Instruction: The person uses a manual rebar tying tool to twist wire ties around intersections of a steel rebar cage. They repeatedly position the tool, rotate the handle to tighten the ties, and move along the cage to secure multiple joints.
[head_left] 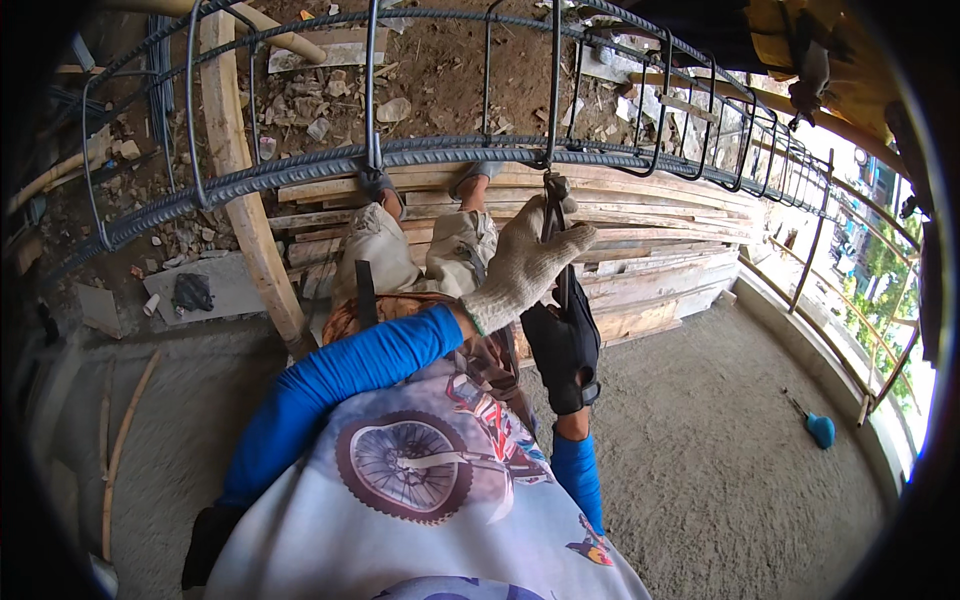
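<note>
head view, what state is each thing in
left hand: gloved, fingers bent around the dark tool
right hand: gloved, at the tool's lower part, grip partly hidden
dark tool: roughly upright
steel cage: assembled, hoops around long bars
planks: piled
wooden post: slanting in view
blue object: lying on rough concrete

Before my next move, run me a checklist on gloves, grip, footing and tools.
1. Both hands gloved: ok; left hand cream, right hand black.
2. Dark hand tool in the left hand: ok.
3. Right-hand grip: cannot tell, fingers hidden.
4. Wire tie on the rebar cage: cannot tell, too small.
5. Footing: cannot tell; shoes by stacked wooden boards, soles hidden.
6. Blue-handled tool at hand: not ok; it lies rightward on the concrete floor.
</note>
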